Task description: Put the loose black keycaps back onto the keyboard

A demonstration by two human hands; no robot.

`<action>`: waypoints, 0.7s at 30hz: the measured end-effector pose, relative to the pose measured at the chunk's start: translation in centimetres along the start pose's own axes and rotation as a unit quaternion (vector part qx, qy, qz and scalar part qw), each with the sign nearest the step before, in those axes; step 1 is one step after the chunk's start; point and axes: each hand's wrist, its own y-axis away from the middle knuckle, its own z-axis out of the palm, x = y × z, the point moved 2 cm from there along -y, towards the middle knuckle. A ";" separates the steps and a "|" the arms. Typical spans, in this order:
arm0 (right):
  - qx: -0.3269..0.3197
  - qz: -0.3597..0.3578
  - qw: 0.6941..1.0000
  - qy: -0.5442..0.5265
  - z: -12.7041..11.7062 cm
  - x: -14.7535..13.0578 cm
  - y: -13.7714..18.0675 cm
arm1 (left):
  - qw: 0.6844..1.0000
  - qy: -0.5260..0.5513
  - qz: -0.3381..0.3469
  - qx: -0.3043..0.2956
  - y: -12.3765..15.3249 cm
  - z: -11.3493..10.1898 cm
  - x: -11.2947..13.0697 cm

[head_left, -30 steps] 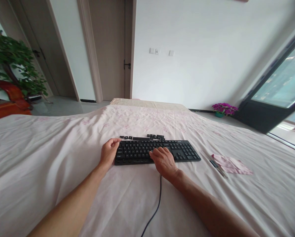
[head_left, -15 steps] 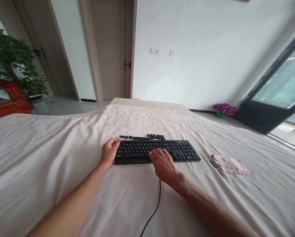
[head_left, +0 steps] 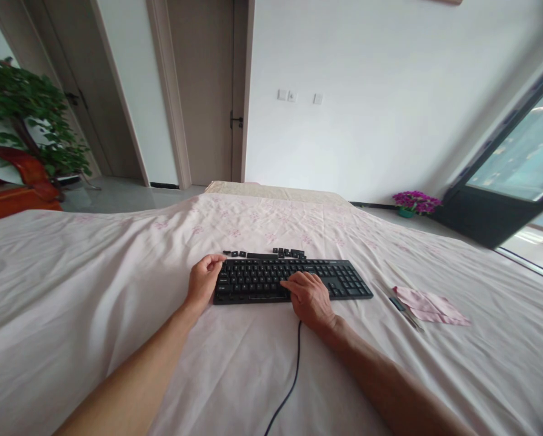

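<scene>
L hand [head_left: 203, 280] grip clamped on kybd [head_left: 265, 281] corner, R hand [head_left: 311, 298] part-open w/ index on keys [head_left: 248, 274].

Looks like a home, judging by the floral sheet [head_left: 235, 351], wooden furniture [head_left: 35, 172], leafy plant [head_left: 21, 94], plain interior door [head_left: 201, 91] and purple flowers [head_left: 417, 201].

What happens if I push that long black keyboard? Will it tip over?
The long black keyboard would probably slide rather than tip, because it lies flat and low. The pale pink fabric sheet under it might bunch up, since it has wrinkles. Its thin black cable would likely bend, because it curves.
</scene>
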 end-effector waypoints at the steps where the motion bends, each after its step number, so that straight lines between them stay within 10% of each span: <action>1: 0.002 -0.007 1.000 0.001 0.0 -0.1 0.0 | 1.000 -0.007 0.004 -0.001 -0.1 0.0 -0.1; 21: 0.081 0.109 0.990 -0.047 -0.3 2.5 -1.6 | 0.996 -0.078 0.042 0.002 0.4 0.0 0.5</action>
